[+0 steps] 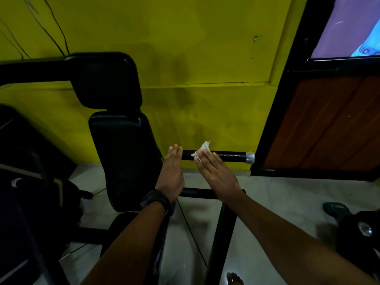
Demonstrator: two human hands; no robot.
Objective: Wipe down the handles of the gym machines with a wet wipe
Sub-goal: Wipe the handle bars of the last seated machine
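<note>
Wiping looked underway: right hand [213, 171], fingers straight, pressed wet wipe [202, 151] on black handle [230, 156]; left hand [171, 171] flat, holding nothing, beside bar's inner end. Stretch toward silver cap [249, 158] probably remained.

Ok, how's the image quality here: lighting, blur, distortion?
Head view: dim, so the black seat pads lose detail; wide-angle distortion bows the door frame; the wet wipe, left hand and right hand look fairly sharp; small glare on the floor.
</note>
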